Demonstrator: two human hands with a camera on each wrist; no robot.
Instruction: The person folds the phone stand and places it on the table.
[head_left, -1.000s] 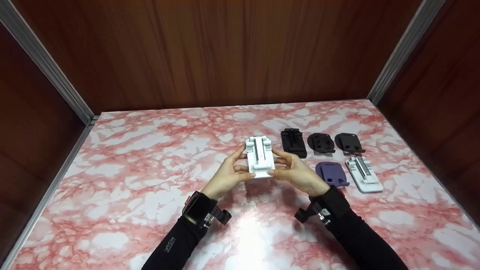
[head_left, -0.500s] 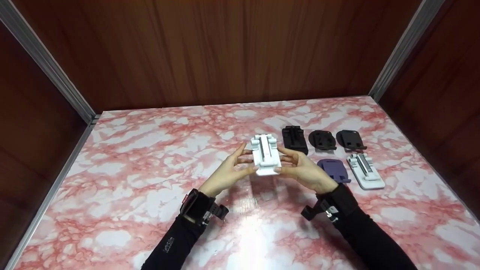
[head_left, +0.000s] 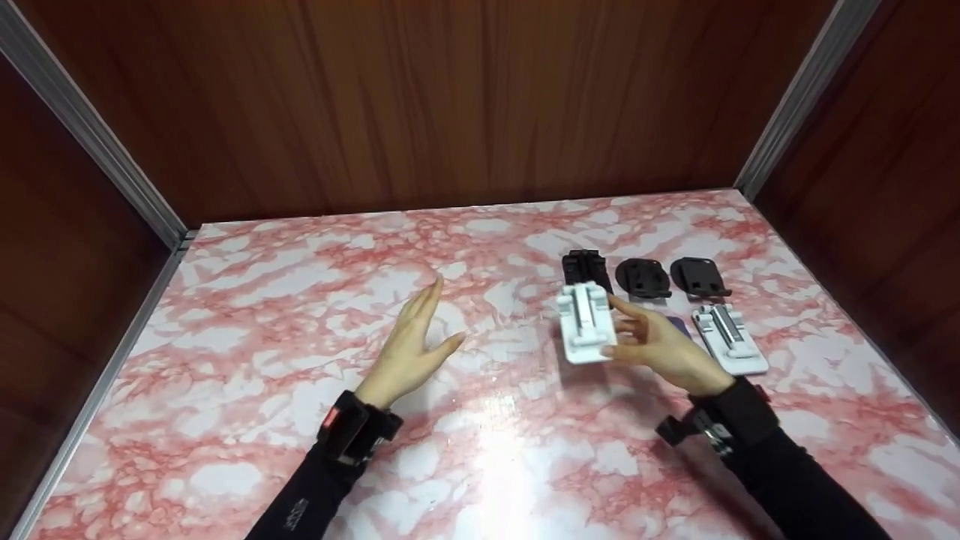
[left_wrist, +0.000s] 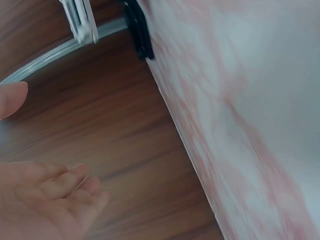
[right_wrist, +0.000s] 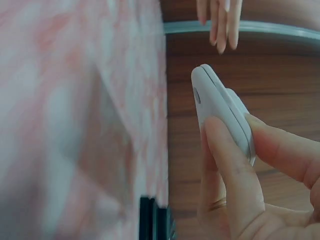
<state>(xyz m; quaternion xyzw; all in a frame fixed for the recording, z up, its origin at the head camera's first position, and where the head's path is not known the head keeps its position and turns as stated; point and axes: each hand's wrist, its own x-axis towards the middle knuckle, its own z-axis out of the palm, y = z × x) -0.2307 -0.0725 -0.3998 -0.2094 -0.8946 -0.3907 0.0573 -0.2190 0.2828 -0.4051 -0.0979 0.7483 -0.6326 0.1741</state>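
A white folding phone stand (head_left: 587,322), folded flat, hangs above the table in my right hand (head_left: 664,349). In the right wrist view the thumb and fingers pinch the stand (right_wrist: 220,102) by its edge. My left hand (head_left: 405,345) is apart from it on the left, fingers extended and thumb spread, holding nothing. The left wrist view shows the palm side of the left hand (left_wrist: 50,200), with part of the white stand (left_wrist: 80,20) at the top. Behind the held stand lies a black phone stand (head_left: 585,262), partly covered by it.
Two dark rounded stands, one (head_left: 643,278) beside the other (head_left: 699,277), lie at the back right. A purple stand (head_left: 679,324) is mostly hidden behind my right hand. Another white stand (head_left: 729,339) lies to its right. Wooden panels (head_left: 480,105) wall in the marbled table (head_left: 285,315).
Both hands held the white phone stand before. My left hand has let go and moved left; my right hand has carried the stand to the right.
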